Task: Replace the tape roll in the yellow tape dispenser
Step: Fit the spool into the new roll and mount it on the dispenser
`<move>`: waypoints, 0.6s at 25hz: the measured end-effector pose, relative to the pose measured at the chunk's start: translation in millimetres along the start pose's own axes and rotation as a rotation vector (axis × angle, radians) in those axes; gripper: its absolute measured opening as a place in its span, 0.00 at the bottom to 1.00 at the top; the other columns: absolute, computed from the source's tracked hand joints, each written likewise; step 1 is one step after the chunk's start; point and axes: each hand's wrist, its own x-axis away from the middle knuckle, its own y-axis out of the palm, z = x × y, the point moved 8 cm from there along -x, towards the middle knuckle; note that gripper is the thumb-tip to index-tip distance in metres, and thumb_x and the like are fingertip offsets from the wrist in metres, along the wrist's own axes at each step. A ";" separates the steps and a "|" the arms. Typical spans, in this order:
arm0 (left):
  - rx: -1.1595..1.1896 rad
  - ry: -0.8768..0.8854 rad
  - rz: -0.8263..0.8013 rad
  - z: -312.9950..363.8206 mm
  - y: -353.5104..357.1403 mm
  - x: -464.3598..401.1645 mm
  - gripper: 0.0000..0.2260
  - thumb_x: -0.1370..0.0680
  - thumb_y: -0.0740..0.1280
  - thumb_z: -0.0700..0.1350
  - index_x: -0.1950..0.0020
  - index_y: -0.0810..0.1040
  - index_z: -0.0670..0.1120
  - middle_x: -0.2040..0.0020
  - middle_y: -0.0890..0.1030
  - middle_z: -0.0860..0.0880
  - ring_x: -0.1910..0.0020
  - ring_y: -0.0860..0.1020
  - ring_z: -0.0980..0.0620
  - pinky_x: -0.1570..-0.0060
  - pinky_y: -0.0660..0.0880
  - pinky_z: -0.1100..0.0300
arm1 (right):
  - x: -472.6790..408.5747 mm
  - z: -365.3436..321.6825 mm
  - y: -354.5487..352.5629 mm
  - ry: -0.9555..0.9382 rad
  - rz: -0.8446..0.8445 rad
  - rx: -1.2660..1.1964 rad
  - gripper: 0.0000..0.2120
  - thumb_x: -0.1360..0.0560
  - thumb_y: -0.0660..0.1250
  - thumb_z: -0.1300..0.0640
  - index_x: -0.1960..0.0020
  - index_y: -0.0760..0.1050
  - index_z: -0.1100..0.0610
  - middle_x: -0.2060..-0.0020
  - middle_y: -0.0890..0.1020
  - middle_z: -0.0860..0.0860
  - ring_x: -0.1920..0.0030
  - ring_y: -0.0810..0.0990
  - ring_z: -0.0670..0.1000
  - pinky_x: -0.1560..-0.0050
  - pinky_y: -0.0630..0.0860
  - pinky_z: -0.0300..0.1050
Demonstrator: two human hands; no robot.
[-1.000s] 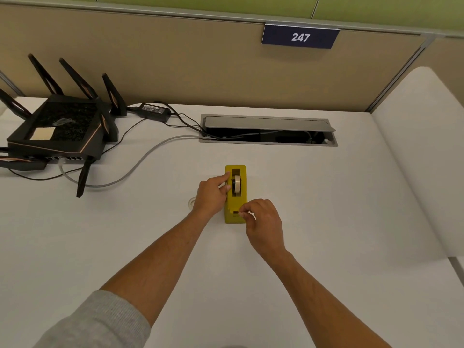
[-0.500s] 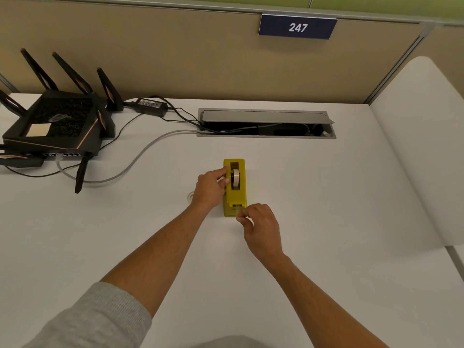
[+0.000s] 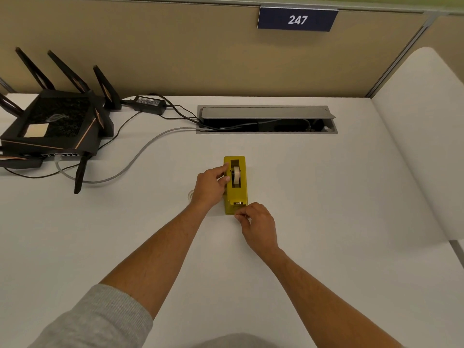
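The yellow tape dispenser (image 3: 241, 197) stands upright in the middle of the white desk, its cutter end toward me. A whitish tape roll (image 3: 236, 175) sits in its slot. My left hand (image 3: 210, 188) grips the dispenser's left side, with the thumb on its top edge beside the roll. My right hand (image 3: 258, 226) is just in front of the cutter end, thumb and forefinger pinched together against the dispenser's front face. I cannot make out any tape between them. A small clear ring (image 3: 190, 195) lies on the desk, mostly hidden behind my left hand.
A black router (image 3: 54, 126) with tall antennas sits at the far left, with a power brick (image 3: 150, 102) and cables trailing to an open cable hatch (image 3: 266, 119) at the back. A partition wall stands behind, and a white curved panel (image 3: 424, 136) is on the right.
My right hand has drawn back from the top of the cutter to the front face of the dispenser. My left hand keeps its hold. The camera view has shifted slightly.
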 end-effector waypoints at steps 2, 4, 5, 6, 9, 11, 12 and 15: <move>0.010 0.003 -0.004 -0.2 0.0 -0.2 0.20 0.21 0.66 0.42 0.28 0.71 0.50 0.32 0.77 0.42 0.35 0.75 0.40 0.37 0.75 0.40 | -2.1 -1.9 0.4 -0.010 0.016 0.007 0.04 0.26 0.71 0.59 0.53 0.83 0.58 0.59 0.83 0.54 0.58 0.79 0.53 0.57 0.71 0.40; 0.011 0.006 -0.006 -0.6 -0.6 -0.1 0.20 0.21 0.66 0.42 0.29 0.71 0.49 0.32 0.77 0.42 0.35 0.75 0.40 0.37 0.75 0.40 | -3.1 -2.5 0.0 -0.019 0.033 0.019 0.04 0.26 0.71 0.59 0.53 0.83 0.58 0.60 0.83 0.55 0.59 0.79 0.54 0.58 0.74 0.44; 0.008 0.009 -0.007 -0.7 -1.0 -0.3 0.21 0.21 0.66 0.42 0.29 0.71 0.49 0.32 0.77 0.42 0.35 0.75 0.40 0.37 0.75 0.39 | -3.3 -2.6 -0.2 -0.029 0.042 0.027 0.03 0.27 0.72 0.60 0.54 0.83 0.58 0.61 0.83 0.55 0.60 0.80 0.55 0.59 0.75 0.46; 0.006 0.011 -0.010 -0.4 -1.2 -0.2 0.21 0.21 0.66 0.42 0.29 0.71 0.49 0.32 0.77 0.42 0.35 0.76 0.40 0.38 0.75 0.39 | -2.9 -3.5 -0.8 -0.040 0.049 0.036 0.03 0.27 0.72 0.61 0.54 0.83 0.58 0.61 0.83 0.55 0.61 0.80 0.56 0.60 0.76 0.48; 0.006 0.019 -0.016 0.2 -1.9 -1.2 0.21 0.21 0.66 0.42 0.29 0.71 0.49 0.33 0.77 0.42 0.35 0.76 0.40 0.38 0.75 0.40 | 1.3 -7.2 -1.1 -0.110 0.079 0.056 0.04 0.28 0.73 0.63 0.53 0.83 0.59 0.62 0.83 0.57 0.63 0.80 0.57 0.61 0.79 0.50; 0.005 0.018 -0.018 1.0 -2.2 -0.7 0.21 0.22 0.66 0.42 0.29 0.71 0.49 0.32 0.77 0.42 0.36 0.77 0.40 0.39 0.76 0.40 | 5.8 -7.6 1.0 -0.135 0.075 0.068 0.06 0.29 0.73 0.64 0.52 0.83 0.60 0.60 0.83 0.58 0.62 0.82 0.57 0.59 0.79 0.48; 0.004 0.016 -0.019 1.7 -2.6 -0.1 0.21 0.22 0.66 0.42 0.29 0.71 0.49 0.32 0.77 0.42 0.36 0.77 0.40 0.39 0.76 0.40 | 7.9 -7.5 1.4 -0.137 0.071 0.076 0.06 0.29 0.73 0.64 0.52 0.83 0.60 0.59 0.84 0.58 0.62 0.82 0.57 0.59 0.80 0.48; 0.003 0.022 -0.015 2.0 -2.5 -0.4 0.21 0.22 0.66 0.42 0.29 0.71 0.48 0.32 0.77 0.42 0.36 0.78 0.41 0.38 0.76 0.40 | 9.8 -6.6 2.3 -0.155 0.057 0.121 0.06 0.28 0.73 0.64 0.51 0.82 0.60 0.58 0.84 0.57 0.62 0.82 0.57 0.60 0.80 0.49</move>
